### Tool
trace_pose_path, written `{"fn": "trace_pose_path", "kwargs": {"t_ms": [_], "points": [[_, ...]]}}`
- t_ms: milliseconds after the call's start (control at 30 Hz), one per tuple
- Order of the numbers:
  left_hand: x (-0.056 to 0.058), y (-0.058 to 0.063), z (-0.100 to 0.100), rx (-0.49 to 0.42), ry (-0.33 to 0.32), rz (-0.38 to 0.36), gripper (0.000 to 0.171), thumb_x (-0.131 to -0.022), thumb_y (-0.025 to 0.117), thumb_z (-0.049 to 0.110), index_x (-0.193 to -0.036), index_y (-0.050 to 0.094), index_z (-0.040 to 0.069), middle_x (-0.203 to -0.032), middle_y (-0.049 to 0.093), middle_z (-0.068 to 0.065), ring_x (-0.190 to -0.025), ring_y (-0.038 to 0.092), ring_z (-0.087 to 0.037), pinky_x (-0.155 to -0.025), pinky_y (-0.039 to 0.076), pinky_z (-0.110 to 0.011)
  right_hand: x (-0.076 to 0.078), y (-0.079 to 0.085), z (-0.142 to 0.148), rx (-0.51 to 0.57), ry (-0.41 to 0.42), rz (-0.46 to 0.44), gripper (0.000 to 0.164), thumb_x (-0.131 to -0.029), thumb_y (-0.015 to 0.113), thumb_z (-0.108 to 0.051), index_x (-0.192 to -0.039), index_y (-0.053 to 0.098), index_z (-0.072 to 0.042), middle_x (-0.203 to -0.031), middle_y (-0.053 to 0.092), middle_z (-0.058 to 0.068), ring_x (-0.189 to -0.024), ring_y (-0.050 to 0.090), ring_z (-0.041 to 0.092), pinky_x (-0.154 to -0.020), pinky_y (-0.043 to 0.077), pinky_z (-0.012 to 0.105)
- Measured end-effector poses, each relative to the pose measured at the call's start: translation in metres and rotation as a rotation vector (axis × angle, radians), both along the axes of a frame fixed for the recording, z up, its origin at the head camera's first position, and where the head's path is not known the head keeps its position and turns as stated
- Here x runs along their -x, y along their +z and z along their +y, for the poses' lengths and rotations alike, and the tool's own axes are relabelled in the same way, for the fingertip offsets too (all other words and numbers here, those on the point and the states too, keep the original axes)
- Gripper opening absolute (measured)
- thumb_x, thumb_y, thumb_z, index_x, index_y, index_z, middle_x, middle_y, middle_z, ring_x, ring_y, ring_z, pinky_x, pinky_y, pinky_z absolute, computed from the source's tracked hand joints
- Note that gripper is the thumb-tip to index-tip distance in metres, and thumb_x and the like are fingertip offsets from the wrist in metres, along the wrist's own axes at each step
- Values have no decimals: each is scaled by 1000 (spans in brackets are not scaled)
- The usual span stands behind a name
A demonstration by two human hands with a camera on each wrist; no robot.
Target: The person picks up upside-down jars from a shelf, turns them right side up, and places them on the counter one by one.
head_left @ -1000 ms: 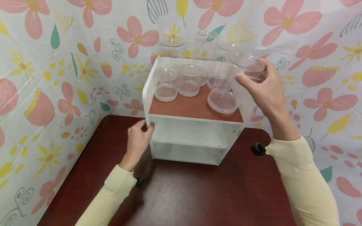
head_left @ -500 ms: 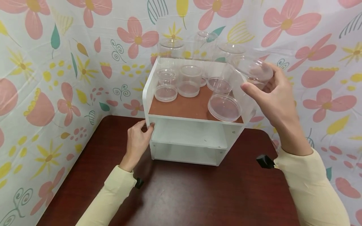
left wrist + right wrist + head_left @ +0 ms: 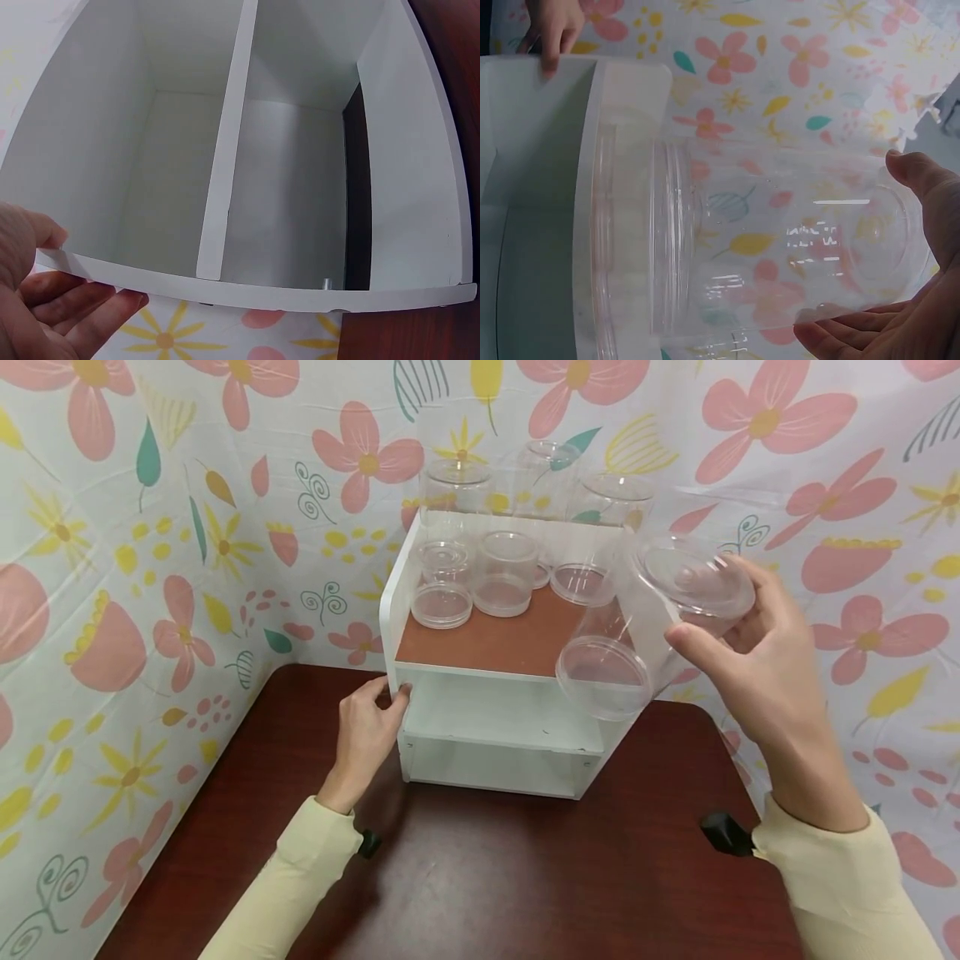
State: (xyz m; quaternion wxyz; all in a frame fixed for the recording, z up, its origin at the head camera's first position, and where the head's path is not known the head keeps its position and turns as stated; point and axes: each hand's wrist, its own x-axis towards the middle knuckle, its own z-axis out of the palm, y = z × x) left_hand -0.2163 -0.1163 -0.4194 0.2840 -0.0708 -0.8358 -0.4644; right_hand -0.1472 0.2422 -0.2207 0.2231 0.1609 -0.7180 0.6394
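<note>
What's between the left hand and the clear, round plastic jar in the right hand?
In the head view, it's the white, boxy, open-fronted shelf unit that lies between the left hand and the jar.

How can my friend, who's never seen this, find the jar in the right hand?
Find the white shelf on the dark red table. By the right front corner of its brown top is the right hand, coming in from the right. The clear jar is in its grip; no hand touches the other jars.
</note>
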Motion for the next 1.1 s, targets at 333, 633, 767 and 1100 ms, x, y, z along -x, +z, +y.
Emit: {"fn": "trace_pose_path", "kwargs": {"t_ms": [333, 633, 767, 1100], "points": [[-1, 0, 1, 2, 3, 9, 21, -97, 73, 17, -109, 78, 0, -86, 74, -11, -59, 53, -18, -53, 41, -32, -22, -12, 6, 6, 58, 49, 69, -79, 72, 20, -142, 55, -1, -132, 59, 17, -116, 60, 23, -92, 51, 19], [0, -1, 1, 6, 6, 19, 21, -97, 73, 16, -108, 78, -1, -86, 74, -12, -55, 49, -17, -51, 40, -32, -39, -29, 13, -7, 97, 86, 76, -74, 68, 28, -144, 52, 4, -134, 58, 20, -118, 60, 24, -98, 46, 21], [1, -1, 1, 9, 6, 17, 22, -97, 72, 17, -109, 78, -1, -85, 74, -11, -54, 48, -18, -51, 39, -31, -47, -38, 16, 2, 86, 63, 80, -74, 68, 30, -147, 49, 4, -136, 58, 20, -121, 58, 24, -99, 45, 20], [0, -1, 1, 6, 11, 11, 24, -97, 73, 18, -109, 77, -2, -90, 75, -12, -61, 55, -21, -57, 45, -35, -63, -69, 21, 42, 57, -10, 83, -79, 67, 27, -153, 43, 0, -143, 57, 15, -128, 56, 20, -99, 47, 18]]}}
